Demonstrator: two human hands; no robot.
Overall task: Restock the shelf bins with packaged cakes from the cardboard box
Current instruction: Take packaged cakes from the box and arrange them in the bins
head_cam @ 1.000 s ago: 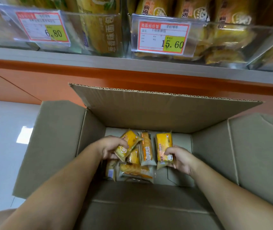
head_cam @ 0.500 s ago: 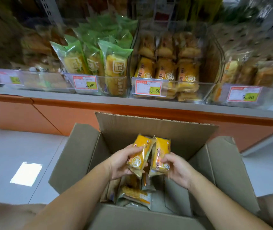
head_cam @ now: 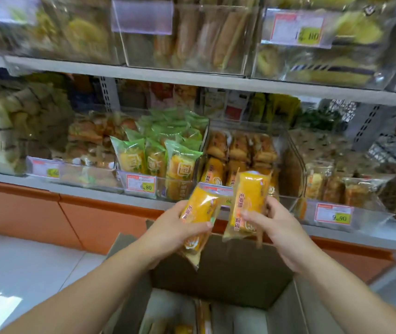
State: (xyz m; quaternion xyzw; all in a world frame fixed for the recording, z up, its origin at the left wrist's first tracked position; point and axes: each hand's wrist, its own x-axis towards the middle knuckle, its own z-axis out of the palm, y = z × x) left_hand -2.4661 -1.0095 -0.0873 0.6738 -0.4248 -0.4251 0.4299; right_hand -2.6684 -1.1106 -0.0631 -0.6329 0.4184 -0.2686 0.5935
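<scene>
Grey shelf (head_cam: 91, 192) with clear bins (head_cam: 176, 190); cardboard box (head_cam: 228, 273) on floor (head_cam: 23, 261).

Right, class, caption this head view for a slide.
Left hand grips the left cake, right hand the right cake, above the cardboard box before the shelf bin.

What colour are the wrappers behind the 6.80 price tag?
The wrappers are green; the head view shows them best.

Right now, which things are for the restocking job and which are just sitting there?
For the job: left hand, gripping one orange plastic-wrapped cake; right hand, gripping a second orange wrapped cake; brown cardboard box; clear shelf bin of orange cakes.
Just there: green-wrapped cakes; red-bordered 6.80 price tag; long bread rolls.
</scene>
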